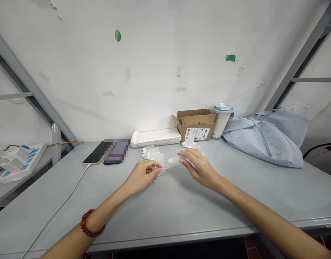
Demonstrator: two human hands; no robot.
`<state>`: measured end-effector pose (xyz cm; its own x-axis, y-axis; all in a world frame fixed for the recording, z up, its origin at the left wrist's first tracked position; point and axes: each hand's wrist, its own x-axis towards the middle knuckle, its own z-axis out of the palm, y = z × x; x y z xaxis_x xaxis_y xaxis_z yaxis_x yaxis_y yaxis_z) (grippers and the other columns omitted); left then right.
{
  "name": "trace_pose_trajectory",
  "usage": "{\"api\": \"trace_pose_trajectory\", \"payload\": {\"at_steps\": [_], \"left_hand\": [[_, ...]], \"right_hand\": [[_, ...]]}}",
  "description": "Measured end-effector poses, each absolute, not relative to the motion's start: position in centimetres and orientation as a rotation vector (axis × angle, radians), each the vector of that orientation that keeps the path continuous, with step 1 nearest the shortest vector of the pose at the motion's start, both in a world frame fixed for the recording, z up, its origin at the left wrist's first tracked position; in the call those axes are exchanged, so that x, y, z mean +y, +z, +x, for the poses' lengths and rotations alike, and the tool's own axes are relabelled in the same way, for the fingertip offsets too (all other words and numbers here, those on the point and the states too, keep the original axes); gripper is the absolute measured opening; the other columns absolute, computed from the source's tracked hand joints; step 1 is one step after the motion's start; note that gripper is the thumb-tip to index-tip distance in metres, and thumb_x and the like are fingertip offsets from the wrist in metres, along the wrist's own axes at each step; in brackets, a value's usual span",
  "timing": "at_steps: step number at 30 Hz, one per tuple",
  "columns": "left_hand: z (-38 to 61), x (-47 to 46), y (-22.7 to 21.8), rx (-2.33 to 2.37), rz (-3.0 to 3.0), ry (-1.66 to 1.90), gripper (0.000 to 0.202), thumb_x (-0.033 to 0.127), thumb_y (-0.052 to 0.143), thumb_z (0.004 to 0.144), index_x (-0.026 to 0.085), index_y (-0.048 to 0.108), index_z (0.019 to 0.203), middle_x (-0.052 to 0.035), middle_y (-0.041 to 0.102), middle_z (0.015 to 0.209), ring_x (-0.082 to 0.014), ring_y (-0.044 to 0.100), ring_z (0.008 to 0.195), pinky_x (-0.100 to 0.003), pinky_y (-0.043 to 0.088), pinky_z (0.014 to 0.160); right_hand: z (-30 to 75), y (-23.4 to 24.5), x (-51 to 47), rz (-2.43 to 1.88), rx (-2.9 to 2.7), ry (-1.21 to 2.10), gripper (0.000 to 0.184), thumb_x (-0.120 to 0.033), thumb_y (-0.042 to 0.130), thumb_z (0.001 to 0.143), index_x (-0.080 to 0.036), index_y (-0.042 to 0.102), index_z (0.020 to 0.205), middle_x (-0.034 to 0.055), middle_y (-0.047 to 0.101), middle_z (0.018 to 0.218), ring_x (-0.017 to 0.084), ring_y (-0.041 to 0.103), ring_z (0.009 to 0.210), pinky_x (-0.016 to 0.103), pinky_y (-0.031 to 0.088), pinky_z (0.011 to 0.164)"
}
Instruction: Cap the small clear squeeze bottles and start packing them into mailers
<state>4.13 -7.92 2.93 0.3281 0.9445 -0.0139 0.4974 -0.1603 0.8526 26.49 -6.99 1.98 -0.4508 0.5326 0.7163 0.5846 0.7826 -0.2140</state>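
Observation:
My left hand is curled, pinching the edge of a clear plastic sleeve that rests on the grey table. My right hand is closed around a small white clip-like piece with a thin white cord running toward the left hand. More clear sleeves with white cords lie in a loose pile just beyond both hands. A red bead bracelet circles my left wrist.
A stack of white sheets, an open cardboard box and a pale blue lidded cup stand at the back by the wall. A phone on a white cable lies left; a blue cloth bag right; a power strip far left.

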Motion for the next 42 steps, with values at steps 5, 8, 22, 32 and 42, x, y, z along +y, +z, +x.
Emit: {"api": "trace_pose_trajectory", "payload": {"at_steps": [5,8,22,32,42], "left_hand": [[4.03,-7.80,2.76,1.285,1.792,0.696,0.029,0.042,0.053,0.074,0.016,0.060,0.084,0.0017,0.053,0.058,-0.0127,0.052,0.052,-0.023,0.044,0.049],[4.03,-7.78,2.71,1.289,1.780,0.694,0.029,0.042,0.053,0.075,0.016,0.060,0.084,0.0016,0.053,0.058,-0.0130,0.052,0.052,-0.023,0.044,0.049],[4.17,-8.10,2.71,1.239,1.843,0.722,0.031,0.044,0.050,0.079,0.016,0.061,0.086,0.0008,0.054,0.059,-0.0121,0.050,0.052,-0.022,0.043,0.049],[4.23,-8.35,2.85,1.222,1.859,0.726,0.028,0.041,0.051,0.079,0.016,0.061,0.085,0.0004,0.055,0.059,-0.0127,0.052,0.055,-0.022,0.042,0.050],[4.16,-8.28,2.60,1.198,1.908,0.741,0.025,0.038,0.050,0.081,0.016,0.061,0.085,-0.0002,0.056,0.061,-0.0130,0.053,0.057,-0.022,0.041,0.050]], "right_hand": [[26.49,2.05,-7.09,-0.833,-2.129,-0.058,0.020,-0.024,0.038,0.092,-0.021,0.051,0.107,0.0072,0.060,0.086,0.019,0.055,0.080,0.034,0.043,0.071],[26.49,2.08,-7.11,-0.833,-2.130,-0.057,0.019,-0.023,0.039,0.092,-0.021,0.051,0.107,0.0072,0.060,0.086,0.019,0.055,0.080,0.033,0.043,0.071],[25.97,1.74,-7.66,-0.802,-2.171,-0.015,0.020,-0.026,0.039,0.092,-0.021,0.051,0.107,0.0060,0.061,0.083,0.019,0.056,0.078,0.033,0.044,0.070],[26.04,1.65,-7.53,-0.813,-2.167,-0.018,0.018,-0.024,0.041,0.091,-0.019,0.051,0.105,0.0061,0.061,0.084,0.018,0.055,0.077,0.033,0.043,0.071],[26.01,1.75,-7.72,-0.825,-2.187,-0.019,0.018,-0.026,0.039,0.092,-0.018,0.052,0.102,0.0065,0.061,0.081,0.018,0.055,0.075,0.032,0.044,0.068]]}}
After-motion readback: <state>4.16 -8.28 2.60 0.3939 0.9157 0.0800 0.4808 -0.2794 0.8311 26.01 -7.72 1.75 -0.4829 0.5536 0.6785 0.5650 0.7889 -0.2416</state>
